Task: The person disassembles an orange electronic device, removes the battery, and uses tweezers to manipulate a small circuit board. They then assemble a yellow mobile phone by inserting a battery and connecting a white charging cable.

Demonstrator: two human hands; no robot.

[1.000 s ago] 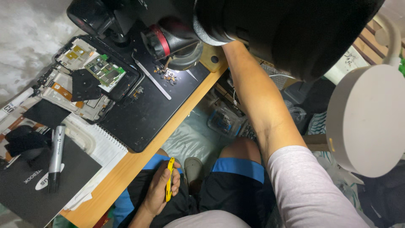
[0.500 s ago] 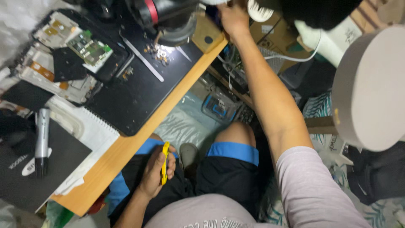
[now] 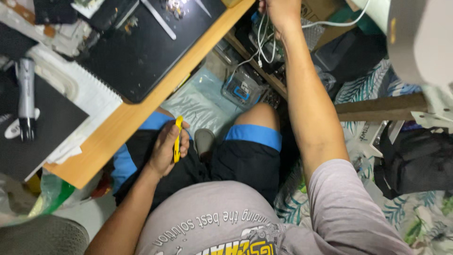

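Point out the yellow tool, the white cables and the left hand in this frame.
yellow tool (image 3: 177,139): head view, mid handle showing between the fingers.
white cables (image 3: 262,40): head view, strands hanging below the right hand.
left hand (image 3: 167,151): head view, back of the hand.

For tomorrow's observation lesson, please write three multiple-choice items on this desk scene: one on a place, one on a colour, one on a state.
1. Where does the left hand rest?
A. on the desk
B. on the lap, below the desk edge
C. on the floor

2. What colour is the tool in that hand?
A. yellow
B. red
C. white

3. What is the right hand doing?
A. lying flat and open
B. gripping white cables
C. holding a cup

Answers:
1 B: it lies on the black shorts.
2 A: the slim handle is bright yellow.
3 B: its fingers close round the cables, arm stretched out.
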